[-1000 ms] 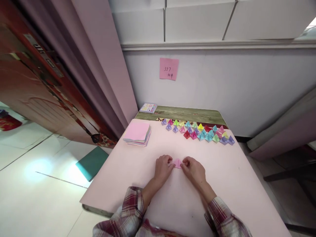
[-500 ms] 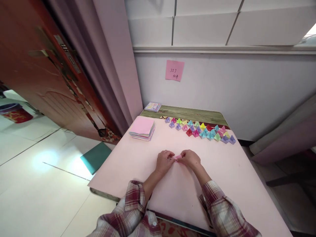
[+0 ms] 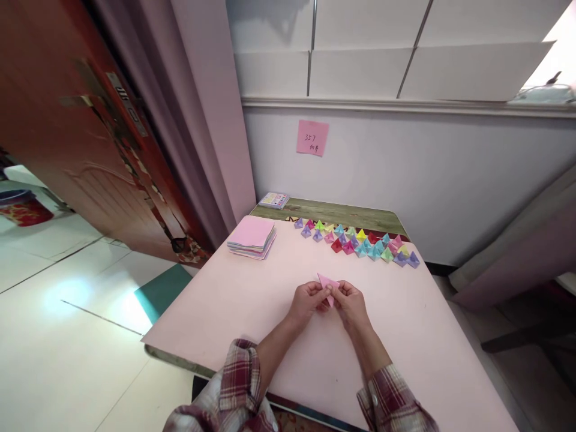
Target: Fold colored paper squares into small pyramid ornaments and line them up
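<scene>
A small pink folded paper [image 3: 327, 281] is pinched between my two hands over the near middle of the table. My left hand [image 3: 308, 302] grips it from the left, with the thumb pressed on its front. From the right, my right hand [image 3: 353, 305] holds it too, its thumb meeting the left one. The paper has a pointed, triangular outline, and its lower part is partly covered by the thumbs. Beyond the hands stand several small folded paper pieces [image 3: 361, 249] in many colours, set in rows.
A stack of square paper sheets [image 3: 252, 233] lies at the table's left. Behind it is a small packet [image 3: 274, 200] near the wall. The pink-covered table [image 3: 216, 312] has a green flat item [image 3: 164, 291] on the floor at its left. A pink note [image 3: 312, 138] hangs on the wall.
The pink paper has been raised and turned, so its triangular face now shows above my thumbs. My hands have come closer together around it. The camera view has shifted slightly.
</scene>
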